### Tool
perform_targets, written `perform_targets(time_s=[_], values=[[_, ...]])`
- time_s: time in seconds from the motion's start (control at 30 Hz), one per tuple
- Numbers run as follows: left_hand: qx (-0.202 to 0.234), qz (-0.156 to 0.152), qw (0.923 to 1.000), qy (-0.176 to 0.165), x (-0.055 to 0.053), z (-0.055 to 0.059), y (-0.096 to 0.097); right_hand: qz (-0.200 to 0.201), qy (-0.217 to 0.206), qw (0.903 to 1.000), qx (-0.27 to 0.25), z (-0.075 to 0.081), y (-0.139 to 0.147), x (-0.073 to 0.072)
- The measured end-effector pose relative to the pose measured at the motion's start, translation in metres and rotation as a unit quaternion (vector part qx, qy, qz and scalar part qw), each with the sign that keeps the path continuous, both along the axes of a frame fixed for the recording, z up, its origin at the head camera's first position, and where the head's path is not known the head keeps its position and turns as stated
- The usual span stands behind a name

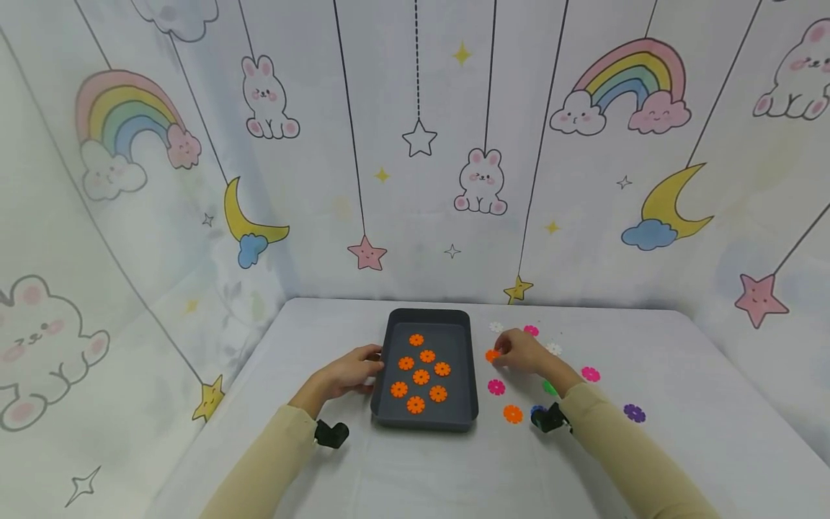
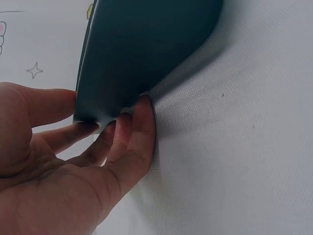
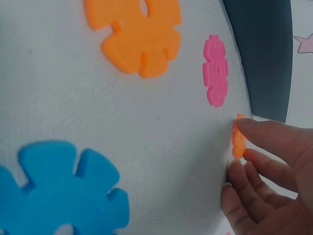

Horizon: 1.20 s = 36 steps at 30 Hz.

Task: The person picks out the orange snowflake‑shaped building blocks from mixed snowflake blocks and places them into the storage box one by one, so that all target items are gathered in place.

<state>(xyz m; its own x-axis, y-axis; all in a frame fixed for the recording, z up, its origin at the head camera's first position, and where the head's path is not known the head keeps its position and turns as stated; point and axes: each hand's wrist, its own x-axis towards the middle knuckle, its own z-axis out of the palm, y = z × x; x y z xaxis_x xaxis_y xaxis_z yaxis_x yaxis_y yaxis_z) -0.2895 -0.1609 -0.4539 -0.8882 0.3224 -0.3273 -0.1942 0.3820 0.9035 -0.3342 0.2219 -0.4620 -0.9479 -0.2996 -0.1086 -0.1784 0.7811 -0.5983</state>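
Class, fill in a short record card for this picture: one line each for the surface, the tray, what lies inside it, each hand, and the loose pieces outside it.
surface: table under a pale cloth
tray: dark tray, rectangular
in tray: eight orange flower pieces
left hand: left hand rests its fingers against the tray's left wall
right hand: right hand pinches an orange piece just right of the tray
loose pieces: pink piece, another orange piece, purple piece, white piece, plus others
backdrop: curtain with rabbits, rainbows, stars
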Motion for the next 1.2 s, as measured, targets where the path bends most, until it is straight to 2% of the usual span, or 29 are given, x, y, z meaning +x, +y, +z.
perform_targets(time_s=[0.17,0.37,0.5,0.73,0.87,1.07,1.2], values=[[-0.001,-0.002,1.0,0.002,0.0,-0.001,0.0,-0.013,0.007,0.9999,-0.003,0.002,0.0,0.002],[0.0,0.006,1.0,-0.001,-0.001,-0.004,-0.001,-0.011,0.018,0.9997,-0.015,0.006,0.001,0.005],[0.0,0.007,1.0,-0.002,0.0,-0.006,-0.003,0.003,0.036,0.9989,-0.029,0.016,-0.003,0.005],[0.007,0.0,1.0,0.0,0.001,-0.005,-0.002,0.039,0.093,0.9939,-0.044,0.043,-0.025,0.003],[0.005,-0.003,1.0,0.0,0.0,-0.001,-0.001,0.064,0.098,0.9919,-0.048,0.049,-0.045,0.0],[0.001,0.0,1.0,-0.003,-0.001,-0.002,-0.001,0.098,0.08,0.9919,-0.011,0.041,-0.07,-0.011],[-0.002,0.001,1.0,-0.002,-0.002,-0.004,-0.001,0.106,0.065,0.9922,0.011,0.031,-0.079,-0.018]])
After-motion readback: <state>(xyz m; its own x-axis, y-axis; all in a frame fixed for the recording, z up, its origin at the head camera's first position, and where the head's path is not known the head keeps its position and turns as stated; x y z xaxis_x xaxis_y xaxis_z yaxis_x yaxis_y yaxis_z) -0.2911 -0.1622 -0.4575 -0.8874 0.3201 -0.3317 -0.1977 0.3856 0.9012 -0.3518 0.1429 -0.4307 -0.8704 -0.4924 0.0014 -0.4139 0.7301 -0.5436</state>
